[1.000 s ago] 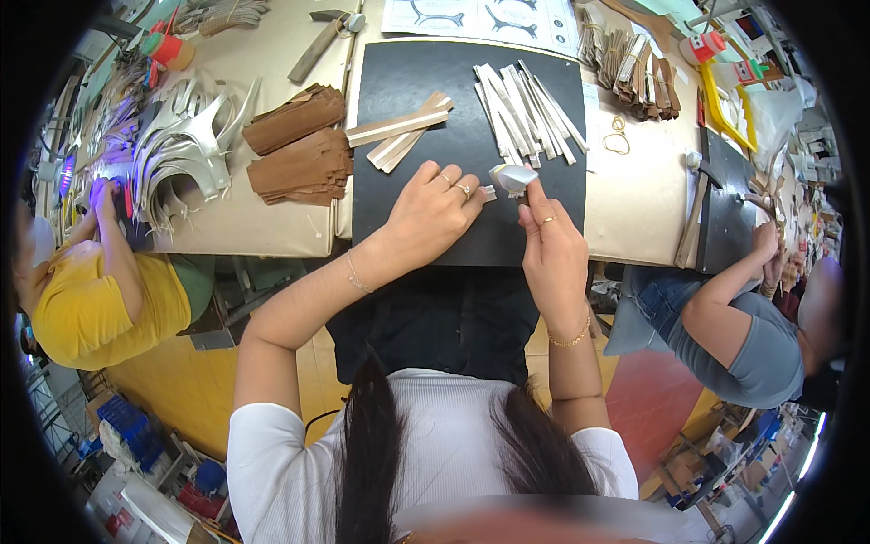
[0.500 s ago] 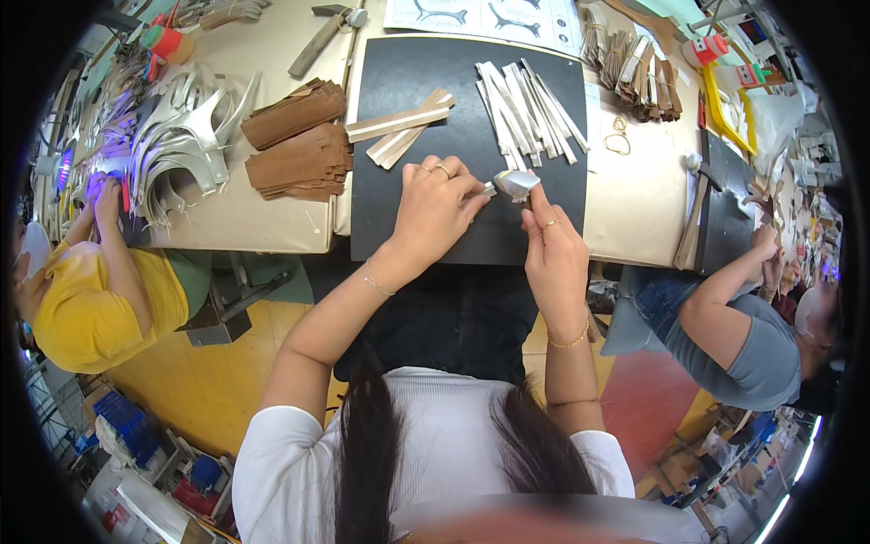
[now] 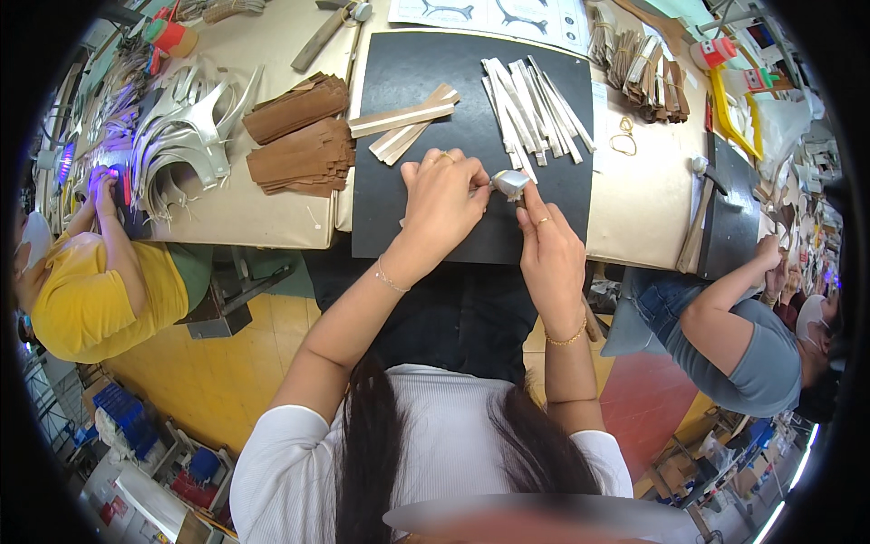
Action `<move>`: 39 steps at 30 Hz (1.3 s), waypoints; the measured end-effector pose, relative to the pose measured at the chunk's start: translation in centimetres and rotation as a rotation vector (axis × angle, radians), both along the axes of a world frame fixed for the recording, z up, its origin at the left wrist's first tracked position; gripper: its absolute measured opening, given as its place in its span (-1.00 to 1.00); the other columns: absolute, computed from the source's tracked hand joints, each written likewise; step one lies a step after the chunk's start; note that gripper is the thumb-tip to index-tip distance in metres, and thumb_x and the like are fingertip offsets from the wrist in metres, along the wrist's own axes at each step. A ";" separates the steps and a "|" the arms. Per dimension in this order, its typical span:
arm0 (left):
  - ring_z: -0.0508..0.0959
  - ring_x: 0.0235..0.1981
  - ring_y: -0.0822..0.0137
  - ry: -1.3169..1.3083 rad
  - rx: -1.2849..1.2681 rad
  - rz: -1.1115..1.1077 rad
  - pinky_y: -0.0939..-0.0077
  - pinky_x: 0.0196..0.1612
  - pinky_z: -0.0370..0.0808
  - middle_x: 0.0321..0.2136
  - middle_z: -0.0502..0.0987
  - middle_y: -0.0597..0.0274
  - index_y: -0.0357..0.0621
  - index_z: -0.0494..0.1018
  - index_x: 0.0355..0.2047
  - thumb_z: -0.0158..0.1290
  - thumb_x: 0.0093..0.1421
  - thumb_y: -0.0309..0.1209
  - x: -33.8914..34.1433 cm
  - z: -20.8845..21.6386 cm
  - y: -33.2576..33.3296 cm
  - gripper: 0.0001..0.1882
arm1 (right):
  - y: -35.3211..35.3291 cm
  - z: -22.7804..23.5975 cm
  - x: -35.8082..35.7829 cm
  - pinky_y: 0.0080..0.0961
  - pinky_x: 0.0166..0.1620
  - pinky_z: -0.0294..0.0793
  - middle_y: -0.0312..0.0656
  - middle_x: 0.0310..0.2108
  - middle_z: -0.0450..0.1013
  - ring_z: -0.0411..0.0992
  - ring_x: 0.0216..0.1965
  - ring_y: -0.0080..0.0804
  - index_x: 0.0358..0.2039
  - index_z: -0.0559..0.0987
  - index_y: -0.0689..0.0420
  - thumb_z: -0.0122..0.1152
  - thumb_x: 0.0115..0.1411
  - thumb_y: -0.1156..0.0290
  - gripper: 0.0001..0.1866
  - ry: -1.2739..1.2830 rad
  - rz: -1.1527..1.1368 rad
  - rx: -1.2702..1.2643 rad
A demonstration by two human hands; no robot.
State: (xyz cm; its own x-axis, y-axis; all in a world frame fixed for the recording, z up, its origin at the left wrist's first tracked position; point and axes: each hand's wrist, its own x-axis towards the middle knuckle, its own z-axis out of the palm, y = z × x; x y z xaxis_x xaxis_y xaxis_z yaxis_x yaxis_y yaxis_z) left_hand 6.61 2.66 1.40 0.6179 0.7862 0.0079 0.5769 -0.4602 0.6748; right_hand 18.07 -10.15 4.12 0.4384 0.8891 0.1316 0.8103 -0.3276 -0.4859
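Note:
My right hand [image 3: 555,249] is closed round a hammer, its index finger stretched toward the shiny metal head [image 3: 510,185]. The handle's end shows below my wrist. My left hand [image 3: 444,201] is closed beside the hammer head, fingertips pinching a narrow pale strip that the hand mostly hides. Both hands are over the black work board [image 3: 390,68]. Beyond my left hand, brown strips with a pale band [image 3: 399,120] lie crossed. Several silvery-white strips [image 3: 535,109] lie fanned out past my right hand.
Brown leather pieces [image 3: 299,159] are stacked left of the board, near another hammer [image 3: 328,36]. White cut leather shapes [image 3: 190,136] lie farther left. Bundled strips [image 3: 643,72] and rubber bands [image 3: 623,136] are to the right. A person sits on each side; a printed sheet [image 3: 507,16] lies behind.
My left hand has turned and drawn in slightly, hiding the strip end that showed at its fingertips. The hammer head has tilted and shifted slightly left, close to those fingers.

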 end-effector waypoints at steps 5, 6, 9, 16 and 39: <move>0.46 -0.23 0.25 0.000 -0.011 -0.012 0.27 -0.11 0.15 -0.45 0.55 0.35 -0.07 0.64 -0.47 0.31 0.06 -0.36 0.0 0.0 0.2 -0.90 | 0.0 0.1 0.1 -0.16 -0.44 0.45 -0.11 -0.45 0.40 0.47 -0.52 -0.03 0.33 0.44 -0.13 0.15 0.37 0.37 -0.49 -0.002 -0.003 -0.028; 0.46 -0.23 0.25 0.000 -0.011 -0.012 0.27 -0.11 0.15 -0.45 0.55 0.35 -0.06 0.64 -0.47 0.31 0.06 -0.36 0.0 0.0 0.2 -0.91 | 0.0 0.1 0.0 -0.16 -0.44 0.45 -0.11 -0.45 0.40 0.47 -0.52 -0.04 0.33 0.44 -0.14 0.15 0.37 0.36 -0.49 -0.004 -0.004 -0.030; 0.46 -0.23 0.26 -0.008 -0.003 -0.015 0.27 -0.10 0.15 -0.45 0.55 0.35 -0.06 0.64 -0.47 0.30 0.06 -0.36 -0.1 -0.1 0.1 -0.91 | 0.0 -0.2 -0.1 -0.17 -0.43 0.46 -0.11 -0.44 0.40 0.48 -0.52 -0.04 0.33 0.44 -0.15 0.15 0.37 0.36 -0.49 -0.009 -0.009 -0.006; 0.46 -0.24 0.24 -0.005 0.099 0.031 0.21 -0.12 0.13 -0.46 0.52 0.35 -0.04 0.62 -0.49 0.27 0.07 -0.35 0.2 -0.4 -0.8 -0.91 | 0.5 -0.2 0.0 -0.18 -0.43 0.48 -0.13 -0.43 0.42 0.50 -0.50 -0.07 0.32 0.44 -0.14 0.16 0.37 0.36 -0.49 -0.047 -0.015 -0.002; 0.43 -0.25 0.31 -0.095 0.160 0.064 0.26 -0.09 0.11 -0.41 0.52 0.46 0.01 0.63 -0.45 0.30 0.05 -0.39 -1.4 -1.2 -1.7 -0.94 | 0.5 0.8 0.1 -0.17 -0.44 0.49 -0.11 -0.44 0.42 0.51 -0.51 -0.03 0.31 0.45 -0.11 0.13 0.38 0.33 -0.52 -0.080 0.011 -0.055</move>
State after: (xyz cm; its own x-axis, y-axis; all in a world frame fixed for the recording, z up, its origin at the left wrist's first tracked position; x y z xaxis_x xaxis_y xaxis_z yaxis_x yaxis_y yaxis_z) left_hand 5.16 0.97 0.18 0.5576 0.8076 0.1919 0.5452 -0.5306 0.6490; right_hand 18.18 -9.69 4.91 0.4190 0.9004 0.1167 0.8492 -0.3432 -0.4013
